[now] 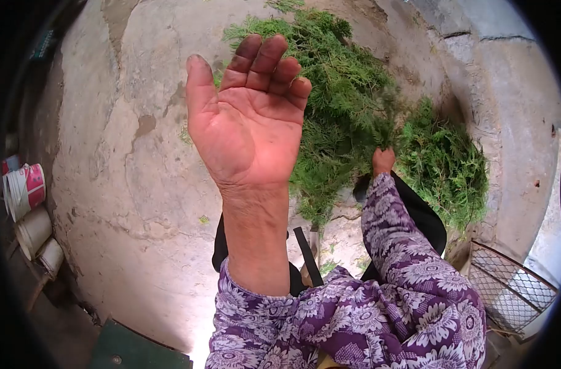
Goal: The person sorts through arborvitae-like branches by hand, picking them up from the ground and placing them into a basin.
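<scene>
My left hand (250,123) is raised close to the camera, palm facing me, fingers slightly curled and apart, with nothing in it. Its fingertips are dark with stains. Lower and to the right, my right hand (384,161) is closed around the stem end of a leafy evergreen sprig (382,132), whose tips are blurred. Beyond it lies a large heap of cut evergreen branches (348,80), partly hidden behind my left hand. A smaller pile of green sprigs (443,163) lies just right of my right hand.
Worn concrete floor (127,154) spreads around the branches. Several white buckets (31,230) stand at the left edge. A wire mesh rack (511,289) is at lower right, and a dark green panel (136,350) at lower left. A dark strap-like piece (308,255) shows below my hands.
</scene>
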A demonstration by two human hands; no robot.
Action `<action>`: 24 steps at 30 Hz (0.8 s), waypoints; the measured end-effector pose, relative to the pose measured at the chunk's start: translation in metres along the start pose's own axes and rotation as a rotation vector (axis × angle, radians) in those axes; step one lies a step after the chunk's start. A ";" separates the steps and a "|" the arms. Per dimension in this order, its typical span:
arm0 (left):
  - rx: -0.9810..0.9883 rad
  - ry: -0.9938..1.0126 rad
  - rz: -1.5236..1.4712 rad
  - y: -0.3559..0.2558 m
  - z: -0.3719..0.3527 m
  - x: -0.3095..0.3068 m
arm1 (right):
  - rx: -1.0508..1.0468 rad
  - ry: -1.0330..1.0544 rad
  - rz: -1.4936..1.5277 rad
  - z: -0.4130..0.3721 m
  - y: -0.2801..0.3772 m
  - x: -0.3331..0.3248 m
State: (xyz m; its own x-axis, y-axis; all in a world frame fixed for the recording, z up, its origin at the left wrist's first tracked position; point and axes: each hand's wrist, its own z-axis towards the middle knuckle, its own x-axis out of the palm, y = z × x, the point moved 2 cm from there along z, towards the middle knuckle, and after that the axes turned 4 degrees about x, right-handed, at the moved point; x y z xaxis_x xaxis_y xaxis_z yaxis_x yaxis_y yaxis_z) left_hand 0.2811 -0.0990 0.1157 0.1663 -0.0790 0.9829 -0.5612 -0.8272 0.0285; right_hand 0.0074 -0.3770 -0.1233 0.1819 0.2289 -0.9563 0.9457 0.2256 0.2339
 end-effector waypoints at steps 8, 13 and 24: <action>-0.023 -0.034 0.048 0.022 0.004 0.000 | 0.039 0.312 0.046 -0.024 0.054 0.060; -0.060 -0.025 0.041 0.031 0.005 -0.001 | 0.304 0.401 -0.217 -0.051 0.090 0.049; -0.057 -0.037 0.083 0.026 -0.001 -0.003 | 0.430 0.460 -0.160 -0.046 0.085 0.073</action>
State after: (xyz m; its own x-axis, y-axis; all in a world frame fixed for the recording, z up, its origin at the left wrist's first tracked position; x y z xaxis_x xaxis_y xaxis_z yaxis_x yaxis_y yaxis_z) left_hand 0.2651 -0.1200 0.1139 0.1462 -0.1670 0.9750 -0.6195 -0.7839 -0.0414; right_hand 0.0885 -0.2981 -0.1652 -0.0135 0.6280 -0.7781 0.9924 -0.0869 -0.0874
